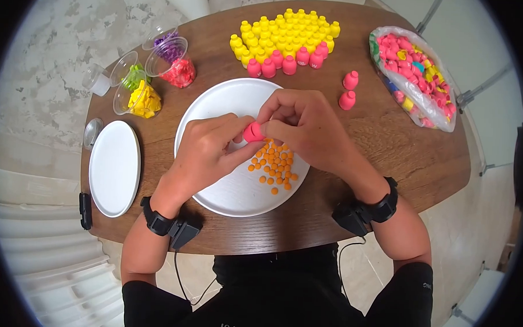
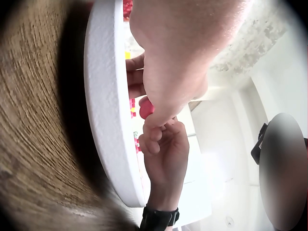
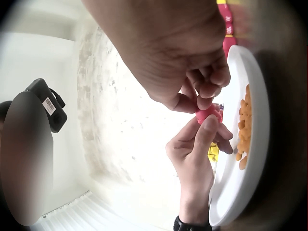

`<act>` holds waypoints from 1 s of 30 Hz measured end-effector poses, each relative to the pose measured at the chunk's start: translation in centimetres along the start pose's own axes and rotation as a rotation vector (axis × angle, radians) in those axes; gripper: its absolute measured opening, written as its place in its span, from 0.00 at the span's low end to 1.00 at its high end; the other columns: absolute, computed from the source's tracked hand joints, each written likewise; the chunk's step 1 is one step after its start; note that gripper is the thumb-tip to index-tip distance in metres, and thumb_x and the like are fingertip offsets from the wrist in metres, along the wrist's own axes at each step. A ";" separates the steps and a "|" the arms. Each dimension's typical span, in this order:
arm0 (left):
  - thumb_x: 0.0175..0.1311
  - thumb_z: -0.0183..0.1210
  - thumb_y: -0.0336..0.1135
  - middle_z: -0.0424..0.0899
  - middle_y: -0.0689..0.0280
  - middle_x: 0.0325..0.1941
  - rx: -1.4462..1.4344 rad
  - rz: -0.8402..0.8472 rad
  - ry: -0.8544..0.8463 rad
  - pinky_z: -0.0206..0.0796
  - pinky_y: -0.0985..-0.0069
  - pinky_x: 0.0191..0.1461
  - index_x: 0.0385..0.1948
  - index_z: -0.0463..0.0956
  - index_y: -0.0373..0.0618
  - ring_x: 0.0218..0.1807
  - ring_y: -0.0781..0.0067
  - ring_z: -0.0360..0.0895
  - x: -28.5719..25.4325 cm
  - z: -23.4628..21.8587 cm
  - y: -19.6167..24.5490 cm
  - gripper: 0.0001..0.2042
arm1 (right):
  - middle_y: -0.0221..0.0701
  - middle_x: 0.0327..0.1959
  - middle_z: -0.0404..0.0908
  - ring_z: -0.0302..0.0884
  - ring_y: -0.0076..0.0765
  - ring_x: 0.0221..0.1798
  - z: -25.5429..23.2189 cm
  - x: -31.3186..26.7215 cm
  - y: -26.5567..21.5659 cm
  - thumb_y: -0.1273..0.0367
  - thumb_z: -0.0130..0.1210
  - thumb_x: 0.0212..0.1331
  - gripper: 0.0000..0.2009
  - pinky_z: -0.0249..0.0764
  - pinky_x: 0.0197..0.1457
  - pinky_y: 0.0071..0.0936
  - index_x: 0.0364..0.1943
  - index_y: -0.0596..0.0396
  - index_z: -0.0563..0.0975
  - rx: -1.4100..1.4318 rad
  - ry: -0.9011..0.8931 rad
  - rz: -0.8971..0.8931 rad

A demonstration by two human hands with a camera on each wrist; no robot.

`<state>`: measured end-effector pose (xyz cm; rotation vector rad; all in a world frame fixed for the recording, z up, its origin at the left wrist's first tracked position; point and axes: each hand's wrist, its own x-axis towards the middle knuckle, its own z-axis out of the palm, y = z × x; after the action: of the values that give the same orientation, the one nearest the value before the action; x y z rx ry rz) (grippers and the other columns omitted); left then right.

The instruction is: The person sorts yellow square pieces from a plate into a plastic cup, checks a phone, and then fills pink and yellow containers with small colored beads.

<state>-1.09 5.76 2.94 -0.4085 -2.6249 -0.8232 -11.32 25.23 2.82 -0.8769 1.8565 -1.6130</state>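
Observation:
Over the round white plate [image 1: 220,191], my left hand [image 1: 204,147] grips a small pink plastic bottle [image 1: 253,132] between thumb and fingers. My right hand [image 1: 309,127] meets it from the other side, its thumb and forefinger pinching the bottle's end. The right wrist view shows the pink bottle [image 3: 206,114] between both hands' fingertips, the other right fingers curled in. Whatever small piece the right fingertips may cover is hidden. Beneath the hands, many round orange pellets [image 1: 280,167] lie loose on the plate's right half.
Rows of yellow bottles [image 1: 283,34] stand at the back, pink bottles [image 1: 289,65] before them. Two more pink bottles [image 1: 347,99] stand right, near a plastic bag [image 1: 442,115] of parts. Clear cups with yellow pieces [image 1: 144,100] and others stand left, beyond an oval white tray [image 1: 115,170].

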 end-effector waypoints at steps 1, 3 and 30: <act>0.58 0.74 0.32 0.81 0.63 0.24 0.001 0.015 -0.005 0.71 0.70 0.28 0.40 0.86 0.41 0.23 0.66 0.80 0.0 0.0 0.0 0.11 | 0.24 0.27 0.83 0.78 0.13 0.30 0.0 0.0 0.0 0.76 0.62 0.62 0.03 0.72 0.35 0.16 0.37 0.62 0.82 0.010 -0.008 -0.011; 0.58 0.74 0.32 0.81 0.63 0.24 0.016 0.023 0.001 0.71 0.70 0.29 0.39 0.85 0.41 0.23 0.65 0.80 0.0 -0.1 0.0 0.11 | 0.24 0.27 0.83 0.78 0.13 0.31 0.0 0.0 -0.2 0.76 0.62 0.63 0.03 0.73 0.36 0.16 0.37 0.62 0.82 0.012 -0.013 -0.023; 0.60 0.74 0.38 0.83 0.58 0.54 -0.017 -0.141 -0.165 0.73 0.64 0.58 0.64 0.79 0.43 0.52 0.60 0.82 0.6 0.0 0.7 0.29 | 0.35 0.22 0.81 0.80 0.36 0.28 -5.0 0.5 0.2 0.73 0.64 0.52 0.04 0.75 0.35 0.34 0.30 0.59 0.84 -0.635 0.378 -0.376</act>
<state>-1.36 6.35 3.55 -0.3100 -2.8275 -0.8923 -15.40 28.05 3.36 -1.3165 2.6804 -1.4779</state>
